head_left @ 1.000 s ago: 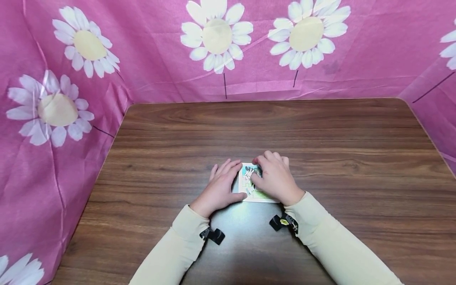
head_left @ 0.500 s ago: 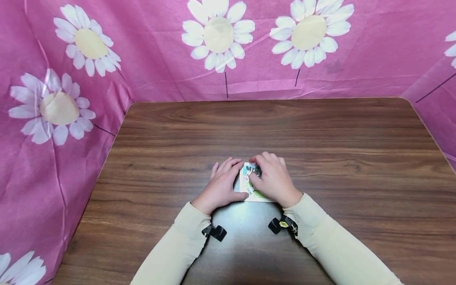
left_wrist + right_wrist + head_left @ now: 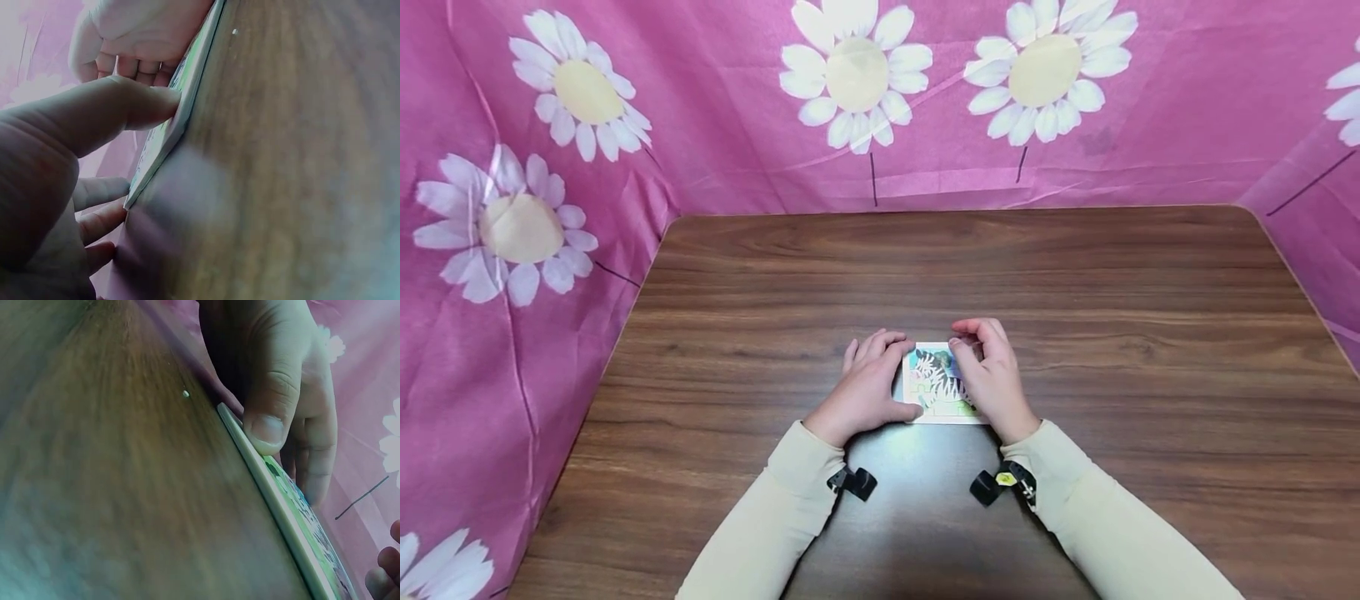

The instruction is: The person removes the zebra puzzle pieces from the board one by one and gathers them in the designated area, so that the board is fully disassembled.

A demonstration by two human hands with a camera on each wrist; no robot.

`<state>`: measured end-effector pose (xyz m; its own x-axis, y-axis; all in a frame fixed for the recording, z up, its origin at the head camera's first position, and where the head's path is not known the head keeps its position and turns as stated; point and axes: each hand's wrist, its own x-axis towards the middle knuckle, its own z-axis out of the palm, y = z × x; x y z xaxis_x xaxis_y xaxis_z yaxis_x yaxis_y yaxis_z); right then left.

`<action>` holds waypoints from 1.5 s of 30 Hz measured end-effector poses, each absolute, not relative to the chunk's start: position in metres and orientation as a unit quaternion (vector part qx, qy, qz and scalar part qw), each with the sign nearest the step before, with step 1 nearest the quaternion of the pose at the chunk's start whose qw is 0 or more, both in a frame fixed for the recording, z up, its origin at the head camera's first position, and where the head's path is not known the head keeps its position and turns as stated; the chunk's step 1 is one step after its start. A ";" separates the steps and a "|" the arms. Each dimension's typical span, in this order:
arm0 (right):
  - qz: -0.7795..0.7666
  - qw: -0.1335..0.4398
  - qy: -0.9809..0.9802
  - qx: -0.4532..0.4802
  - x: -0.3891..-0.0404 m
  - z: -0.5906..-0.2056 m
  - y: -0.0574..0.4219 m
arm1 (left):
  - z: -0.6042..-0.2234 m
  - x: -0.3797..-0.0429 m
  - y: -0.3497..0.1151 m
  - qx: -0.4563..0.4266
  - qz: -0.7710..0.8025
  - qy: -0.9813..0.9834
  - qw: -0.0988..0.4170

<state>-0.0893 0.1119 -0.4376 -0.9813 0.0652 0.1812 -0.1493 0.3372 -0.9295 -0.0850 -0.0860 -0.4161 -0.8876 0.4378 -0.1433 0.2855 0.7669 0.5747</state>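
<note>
A zebra jigsaw puzzle [image 3: 936,387] in a white-edged board lies flat on the table. My left hand [image 3: 863,387] rests at its left side, the thumb [image 3: 156,103] on the front left corner and the fingers along the far left corner. At the puzzle's right side is my right hand [image 3: 996,379], its thumb and forefinger slightly parted over the far right part. The fingers are bent, and nothing shows between the tips. That hand covers the puzzle's right end. In the right wrist view only a few of its fingertips [image 3: 384,575] appear.
The wood-grain table [image 3: 775,292] reaches back to a pink curtain [image 3: 722,100] printed with white daisies, which also hangs at both sides. A tiny white speck [image 3: 185,394] lies beside the board. Black wrist cameras [image 3: 853,483] sit on both sleeves.
My right hand has drawn back from the puzzle's middle to the right, its thumb rising towards the far edge. More of the zebra shows now. My left hand has barely moved.
</note>
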 end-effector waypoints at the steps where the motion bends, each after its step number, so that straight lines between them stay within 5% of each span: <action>1: 0.576 0.092 -0.812 0.027 -0.089 -0.438 0.112 | -0.416 -0.085 -0.086 0.193 0.280 0.930 0.138; 26: 0.582 0.125 -0.803 0.021 -0.088 -0.441 0.112 | -0.410 -0.079 -0.079 0.192 0.308 0.925 0.110; 38: 0.587 0.127 -0.799 0.020 -0.088 -0.439 0.108 | -0.421 -0.084 -0.071 0.004 0.716 0.683 0.142; 45: 0.571 0.127 -0.809 0.054 -0.087 -0.440 0.110 | -0.426 -0.087 -0.066 -0.067 0.808 0.553 0.192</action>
